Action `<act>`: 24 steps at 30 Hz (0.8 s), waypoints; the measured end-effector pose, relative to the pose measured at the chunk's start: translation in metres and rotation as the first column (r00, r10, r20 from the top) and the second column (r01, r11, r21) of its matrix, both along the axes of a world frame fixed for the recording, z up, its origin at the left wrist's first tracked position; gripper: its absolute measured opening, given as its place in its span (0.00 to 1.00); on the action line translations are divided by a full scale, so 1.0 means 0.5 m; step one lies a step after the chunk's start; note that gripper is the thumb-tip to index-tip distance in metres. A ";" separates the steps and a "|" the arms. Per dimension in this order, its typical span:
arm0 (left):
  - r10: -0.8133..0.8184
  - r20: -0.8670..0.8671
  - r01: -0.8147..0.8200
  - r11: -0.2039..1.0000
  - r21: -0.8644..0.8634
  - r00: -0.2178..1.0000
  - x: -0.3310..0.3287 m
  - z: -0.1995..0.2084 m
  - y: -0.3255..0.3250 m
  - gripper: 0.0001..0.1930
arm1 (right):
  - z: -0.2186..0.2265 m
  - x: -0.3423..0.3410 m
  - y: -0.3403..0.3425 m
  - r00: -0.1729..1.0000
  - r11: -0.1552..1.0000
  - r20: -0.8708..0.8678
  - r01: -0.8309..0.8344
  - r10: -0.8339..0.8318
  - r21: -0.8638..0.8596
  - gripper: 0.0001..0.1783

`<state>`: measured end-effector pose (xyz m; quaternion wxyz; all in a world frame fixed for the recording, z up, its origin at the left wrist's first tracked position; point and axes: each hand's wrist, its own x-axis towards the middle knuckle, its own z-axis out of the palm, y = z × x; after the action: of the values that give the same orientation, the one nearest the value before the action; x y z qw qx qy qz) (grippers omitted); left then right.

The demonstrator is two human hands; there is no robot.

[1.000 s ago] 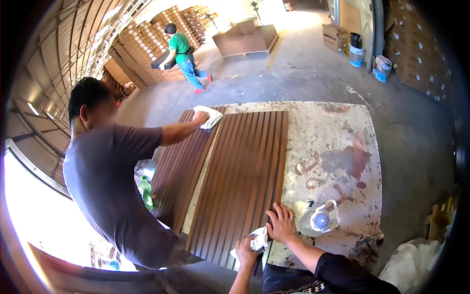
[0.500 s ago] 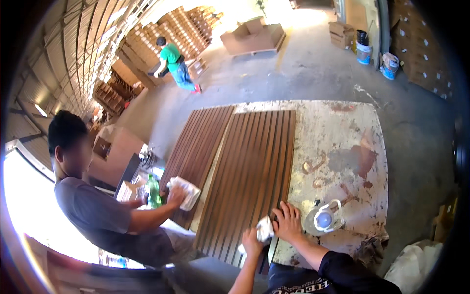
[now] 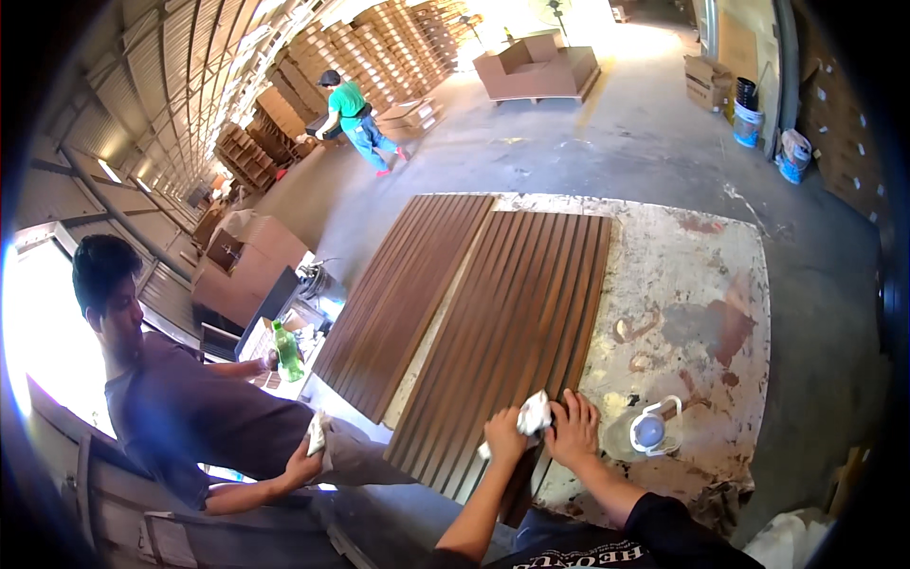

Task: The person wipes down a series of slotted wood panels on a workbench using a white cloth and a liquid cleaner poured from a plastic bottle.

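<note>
One white cloth (image 3: 535,413) is sitting between the fingers (image 3: 584,410) of two hands (image 3: 572,438), with two grooved boards (image 3: 526,313) lying under and left of those fingers on one table (image 3: 659,256). One jug (image 3: 648,434) is standing right of the fingers, while one bottle (image 3: 287,353), a second cloth (image 3: 317,432) and one co-worker (image 3: 218,408) are showing to their left. Far beyond the fingers, two buckets (image 3: 747,125) and one more person (image 3: 353,106) are standing.

Wears a black top (image 3: 682,536) with short sleeves (image 3: 646,514), ending around the elbows. Bears whitish printed lettering (image 3: 592,556) across the cloth, bold capitals beside finer lines of smaller print, cut by the lower edge. Shows bare forearms (image 3: 611,491), a bare left hand (image 3: 504,436) and a bare right hand (image 3: 573,433).
</note>
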<state>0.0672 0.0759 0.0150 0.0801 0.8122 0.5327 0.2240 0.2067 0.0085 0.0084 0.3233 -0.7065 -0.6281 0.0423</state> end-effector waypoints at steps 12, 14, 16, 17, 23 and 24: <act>0.035 -0.102 -0.045 0.995 -0.093 0.994 -0.023 -0.013 -0.027 0.14 | -0.001 -0.001 0.015 1.000 1.000 0.013 -0.005 0.005 -0.022 0.29; 0.028 -0.096 -0.029 1.000 -0.006 0.995 0.010 -0.010 0.029 0.16 | 0.000 0.004 0.013 1.000 1.000 -0.008 0.003 -0.003 -0.007 0.30; 0.032 -0.135 -0.061 0.974 -0.219 0.990 -0.012 0.044 -0.004 0.16 | 0.006 -0.011 0.022 0.998 0.997 -0.043 -0.040 0.038 -0.062 0.29; 0.054 -0.096 -0.064 0.992 -0.106 0.994 -0.040 0.058 -0.044 0.17 | -0.005 -0.026 0.027 0.999 0.997 -0.023 -0.043 0.042 -0.058 0.29; 0.054 0.031 -0.052 0.998 -0.044 0.998 -0.070 0.005 -0.121 0.19 | -0.026 0.006 0.009 1.000 0.995 0.001 0.010 -0.010 -0.099 0.29; 0.055 0.022 -0.055 0.998 -0.039 0.998 -0.061 -0.004 -0.099 0.19 | -0.030 -0.001 0.008 1.000 0.992 0.010 0.002 -0.001 -0.123 0.29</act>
<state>0.0369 0.0266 0.0131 0.0958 0.7929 0.5581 0.2250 0.2061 0.0124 -0.0064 0.2759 -0.7257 -0.6256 0.0771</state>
